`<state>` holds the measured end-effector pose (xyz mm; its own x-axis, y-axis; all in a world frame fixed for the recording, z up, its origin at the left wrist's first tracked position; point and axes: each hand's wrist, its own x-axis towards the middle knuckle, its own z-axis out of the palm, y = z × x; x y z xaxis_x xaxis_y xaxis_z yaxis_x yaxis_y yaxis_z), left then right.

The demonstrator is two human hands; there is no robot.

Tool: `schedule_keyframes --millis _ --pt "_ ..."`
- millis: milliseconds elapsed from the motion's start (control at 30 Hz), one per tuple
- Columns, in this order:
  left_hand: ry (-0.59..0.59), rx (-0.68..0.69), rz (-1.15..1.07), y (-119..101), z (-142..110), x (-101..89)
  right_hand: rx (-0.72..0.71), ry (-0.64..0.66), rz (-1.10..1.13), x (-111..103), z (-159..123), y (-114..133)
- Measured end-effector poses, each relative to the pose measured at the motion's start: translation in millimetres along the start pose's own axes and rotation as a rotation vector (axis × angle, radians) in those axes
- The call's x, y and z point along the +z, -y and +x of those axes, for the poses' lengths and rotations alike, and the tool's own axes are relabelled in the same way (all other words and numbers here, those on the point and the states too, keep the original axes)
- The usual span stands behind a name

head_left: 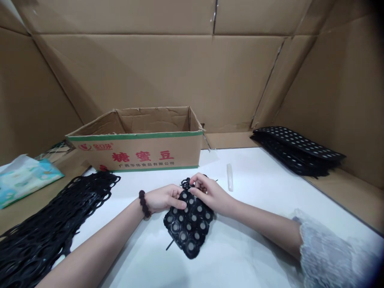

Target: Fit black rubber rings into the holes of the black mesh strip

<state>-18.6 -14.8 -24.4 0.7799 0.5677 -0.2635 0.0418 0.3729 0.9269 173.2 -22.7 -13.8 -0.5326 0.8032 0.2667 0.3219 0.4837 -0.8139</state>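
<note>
A small black rubber sheet studded with round white-centred buttons lies on the white table in front of me. My left hand, with a dark bead bracelet at the wrist, presses its fingers on the sheet's upper left part. My right hand pinches the sheet's top edge, fingers closed on it. Both hands meet over the sheet's far end.
An open cardboard box with red print stands behind the hands. A pile of black punched-out webbing lies at the left, a stack of full black sheets at the right. A small clear tube and a tissue pack are nearby. Cardboard walls surround the table.
</note>
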Motion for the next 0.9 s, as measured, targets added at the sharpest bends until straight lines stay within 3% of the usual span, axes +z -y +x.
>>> schedule_keyframes --millis 100,200,367,467,567,667,800,900 --pt "0.012 -0.004 0.024 -1.9 0.2 2.0 -0.005 -0.019 -0.068 4.0 -3.7 3.2" --pt "0.004 0.015 0.042 -4.1 -0.9 4.0 0.005 -0.048 -0.052 -7.4 3.9 -7.7" --pt "0.039 -0.002 0.088 -3.5 -3.0 2.2 0.099 -0.361 -0.056 -52.9 17.2 -22.3" --pt "0.007 0.002 -0.006 -2.2 -0.2 0.2 -0.006 -0.226 -0.066 -54.0 9.8 -5.3" --pt "0.003 0.043 -0.042 -2.2 2.6 0.9 -0.091 -0.037 -0.148 -32.5 1.7 13.8" --pt "-0.018 0.099 0.003 -2.4 2.7 3.0 -0.129 0.084 -0.280 -13.5 0.3 16.2" --pt "-0.002 0.108 0.067 -2.3 2.1 4.0 -0.134 0.077 -0.326 -4.3 2.0 1.6" --pt "0.030 0.088 0.071 -3.2 2.5 4.4 -0.023 0.075 -0.174 -2.2 3.4 -8.9"
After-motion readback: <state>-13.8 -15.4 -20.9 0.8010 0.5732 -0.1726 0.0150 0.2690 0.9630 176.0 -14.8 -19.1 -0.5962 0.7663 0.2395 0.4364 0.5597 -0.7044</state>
